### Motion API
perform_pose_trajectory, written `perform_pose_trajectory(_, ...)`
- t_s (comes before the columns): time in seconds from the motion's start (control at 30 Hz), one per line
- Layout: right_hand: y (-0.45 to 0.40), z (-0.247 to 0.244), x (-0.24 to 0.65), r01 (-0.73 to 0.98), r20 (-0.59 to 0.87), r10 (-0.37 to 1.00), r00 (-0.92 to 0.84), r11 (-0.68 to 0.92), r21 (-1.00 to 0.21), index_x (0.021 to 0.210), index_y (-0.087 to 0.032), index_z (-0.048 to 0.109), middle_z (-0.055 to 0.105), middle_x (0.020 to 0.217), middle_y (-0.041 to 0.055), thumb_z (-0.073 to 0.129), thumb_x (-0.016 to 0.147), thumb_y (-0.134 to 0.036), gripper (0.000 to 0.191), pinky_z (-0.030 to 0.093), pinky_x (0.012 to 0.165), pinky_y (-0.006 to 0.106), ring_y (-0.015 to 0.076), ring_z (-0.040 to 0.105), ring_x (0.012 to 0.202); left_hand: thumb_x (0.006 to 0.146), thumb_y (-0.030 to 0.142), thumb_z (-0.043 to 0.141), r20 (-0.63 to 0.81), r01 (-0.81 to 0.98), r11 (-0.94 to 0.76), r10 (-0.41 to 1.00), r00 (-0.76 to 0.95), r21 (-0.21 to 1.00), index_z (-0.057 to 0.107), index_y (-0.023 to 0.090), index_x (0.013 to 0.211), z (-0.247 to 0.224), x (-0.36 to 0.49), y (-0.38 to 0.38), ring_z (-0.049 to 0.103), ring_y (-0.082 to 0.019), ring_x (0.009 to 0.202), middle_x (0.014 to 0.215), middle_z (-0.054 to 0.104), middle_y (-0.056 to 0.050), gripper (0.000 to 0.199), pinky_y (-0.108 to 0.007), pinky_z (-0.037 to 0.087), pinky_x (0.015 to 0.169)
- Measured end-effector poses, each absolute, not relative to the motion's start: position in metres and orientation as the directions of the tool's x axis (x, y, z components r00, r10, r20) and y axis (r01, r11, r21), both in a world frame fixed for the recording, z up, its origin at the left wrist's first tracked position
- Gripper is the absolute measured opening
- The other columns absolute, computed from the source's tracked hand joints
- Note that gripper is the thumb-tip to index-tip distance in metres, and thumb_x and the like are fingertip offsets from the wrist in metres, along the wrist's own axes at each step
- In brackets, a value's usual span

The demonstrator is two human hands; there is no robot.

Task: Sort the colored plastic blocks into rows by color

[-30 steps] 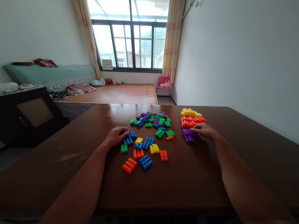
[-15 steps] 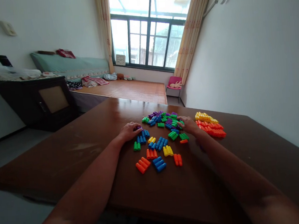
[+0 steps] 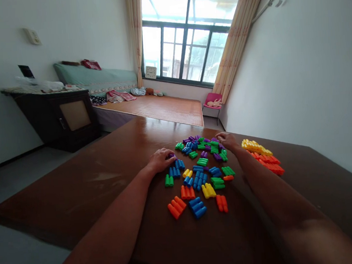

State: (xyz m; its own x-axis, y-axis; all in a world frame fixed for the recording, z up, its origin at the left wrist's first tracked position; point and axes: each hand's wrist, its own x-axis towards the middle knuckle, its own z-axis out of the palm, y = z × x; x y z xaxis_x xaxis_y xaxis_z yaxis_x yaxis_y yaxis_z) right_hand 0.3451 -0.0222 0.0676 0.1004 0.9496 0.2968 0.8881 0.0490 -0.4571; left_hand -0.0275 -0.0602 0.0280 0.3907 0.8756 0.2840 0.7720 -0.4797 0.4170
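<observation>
Left hand [image 3: 161, 161] rests on the tabletop [image 3: 105, 167], fingers curled over a purple piece [image 3: 172, 157] beside blue pieces [image 3: 179, 164]; whether clenched on it, cannot tell. Right hand [image 3: 227, 139] is at the far right edge of the mixed pile [image 3: 206, 145], fingers bent near purple pieces; grip unclear. Orange rows [image 3: 267, 161] and yellow rows [image 3: 256, 146] lie right of the right forearm. Green, blue, yellow and orange pieces lie between the forearms.

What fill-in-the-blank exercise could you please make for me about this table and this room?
The left hand touches a ____ piece.
Just beyond the orange rows on the right lie ____ pieces.
The chair near the curtain is ____.
At the window stands a square white ____.

Missing words: purple; yellow; pink; clock.
</observation>
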Motion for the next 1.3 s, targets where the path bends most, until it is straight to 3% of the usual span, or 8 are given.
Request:
perform_pose_trajectory(0.13, 0.008, 0.055, 0.375, 0.897, 0.213, 0.951, 0.225, -0.116, -0.427, 0.113, -0.011, 0.066, 0.066, 0.118, 0.0166, 0.051, 0.083, -0.021, 0.034, 0.045, 0.094, 0.036, 0.0254, 0.062, 0.108, 0.083, 0.055, 0.054, 0.276, 0.782, -0.447, 0.892, 0.357, 0.434, 0.069, 0.030, 0.107, 0.028, -0.026, -0.059, 0.061, -0.023, 0.093, 0.104, 0.065, -0.004, 0.037, -0.031, 0.046, 0.073)
perform_pose_trajectory(0.3, 0.028, 0.041, 0.365, 0.876, 0.152, 0.972, 0.177, -0.086, -0.474, 0.120, -0.012, 0.061, 0.059, 0.130, 0.0192, 0.057, 0.084, -0.032, 0.041, 0.041, 0.099, 0.040, 0.0285, 0.057, 0.118, 0.082, 0.055, 0.056, 0.279, 0.788, -0.415, 0.906, 0.317, 0.455, 0.070, 0.032, 0.105, 0.027, -0.025, -0.057, 0.062, -0.021, 0.091, 0.106, 0.065, -0.002, 0.035, -0.029, 0.046, 0.073)
perform_pose_trajectory(0.4, 0.035, 0.037, 0.358, 0.846, 0.113, 0.985, 0.129, -0.050, -0.530, 0.117, -0.016, 0.063, 0.063, 0.124, 0.0154, 0.062, 0.081, -0.033, 0.040, 0.046, 0.094, 0.035, 0.0251, 0.061, 0.110, 0.082, 0.054, 0.057, 0.277, 0.790, -0.409, 0.909, 0.311, 0.457, 0.069, 0.032, 0.105, 0.027, -0.025, -0.057, 0.063, -0.020, 0.089, 0.105, 0.066, -0.001, 0.034, -0.029, 0.046, 0.072)
perform_pose_trajectory(0.53, 0.036, 0.039, 0.354, 0.792, 0.043, 0.997, 0.058, -0.020, -0.610, 0.111, -0.015, 0.066, 0.072, 0.100, 0.0112, 0.077, 0.067, -0.031, 0.048, 0.052, 0.077, 0.031, 0.0210, 0.067, 0.086, 0.083, 0.055, 0.055, 0.264, 0.795, -0.405, 0.912, 0.315, 0.451, 0.069, 0.033, 0.105, 0.028, -0.025, -0.058, 0.063, -0.018, 0.089, 0.105, 0.065, 0.000, 0.034, -0.027, 0.045, 0.070)
perform_pose_trajectory(0.73, 0.007, 0.057, 0.343, 0.379, 0.030, 0.995, -0.100, 0.066, -0.923, 0.089, -0.015, 0.069, 0.073, 0.086, 0.0078, 0.086, 0.055, -0.036, 0.044, 0.054, 0.071, 0.029, 0.0175, 0.065, 0.073, 0.082, 0.057, 0.055, 0.261, 0.810, -0.389, 0.918, 0.300, 0.438, 0.069, 0.033, 0.106, 0.030, -0.024, -0.057, 0.062, -0.018, 0.090, 0.105, 0.065, 0.000, 0.036, -0.025, 0.044, 0.070)
perform_pose_trajectory(0.97, -0.077, 0.086, 0.353, 0.196, -0.023, 0.994, -0.104, -0.003, -0.981, 0.097, -0.021, 0.066, 0.071, 0.096, 0.0060, 0.081, 0.065, -0.040, 0.041, 0.056, 0.072, 0.028, 0.0171, 0.067, 0.081, 0.082, 0.057, 0.053, 0.251, 0.794, -0.421, 0.906, 0.341, 0.439, 0.069, 0.032, 0.107, 0.029, -0.027, -0.052, 0.063, -0.017, 0.086, 0.104, 0.064, -0.001, 0.039, -0.025, 0.045, 0.070)
perform_pose_trajectory(1.13, -0.142, 0.090, 0.412, 0.217, 0.066, 0.995, 0.079, 0.047, -0.975, 0.102, -0.022, 0.064, 0.069, 0.104, 0.0058, 0.079, 0.066, -0.041, 0.043, 0.054, 0.065, 0.023, 0.0153, 0.066, 0.082, 0.082, 0.060, 0.051, 0.245, 0.788, -0.444, 0.895, 0.372, 0.427, 0.069, 0.029, 0.108, 0.028, -0.030, -0.047, 0.062, -0.018, 0.086, 0.102, 0.064, -0.002, 0.045, -0.026, 0.046, 0.071)
perform_pose_trajectory(1.3, -0.185, 0.067, 0.477, 0.183, 0.087, 0.923, 0.375, 0.018, -0.983, 0.094, -0.019, 0.063, 0.071, 0.090, 0.0075, 0.084, 0.056, -0.047, 0.051, 0.052, 0.059, 0.025, 0.0170, 0.064, 0.074, 0.081, 0.063, 0.049, 0.254, 0.778, -0.467, 0.883, 0.394, 0.419, 0.069, 0.028, 0.110, 0.026, -0.033, -0.042, 0.062, -0.019, 0.083, 0.098, 0.063, -0.002, 0.050, -0.027, 0.047, 0.071)
